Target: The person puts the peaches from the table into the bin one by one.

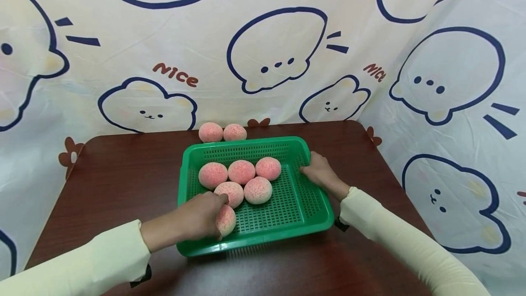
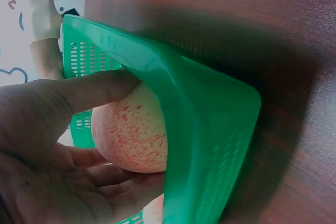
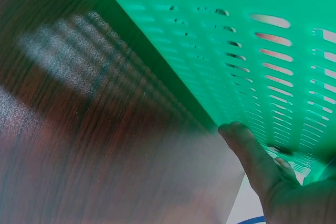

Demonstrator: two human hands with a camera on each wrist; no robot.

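Observation:
A green plastic basket [image 1: 283, 200] with slotted walls holds several pink-speckled peaches, among them one peach [image 1: 258, 190] near its middle. At the basket's front left corner, my left hand [image 1: 201, 216] grips another peach [image 1: 226, 221]. The left wrist view shows the thumb on one side of this peach [image 2: 134, 132] and the fingers on the other, just inside the rim. My right hand [image 1: 322, 172] holds the basket's right side near the back, its fingers over the rim. From the right wrist, the thumb [image 3: 244, 148] lies against the outer slotted wall [image 3: 205, 61].
Two more peaches, one on the left [image 1: 211, 132] and one on the right [image 1: 235, 132], sit behind the basket at the table's back edge. The dark brown table [image 1: 127, 182] meets a cartoon-printed curtain [image 1: 197, 35] at the back and sides.

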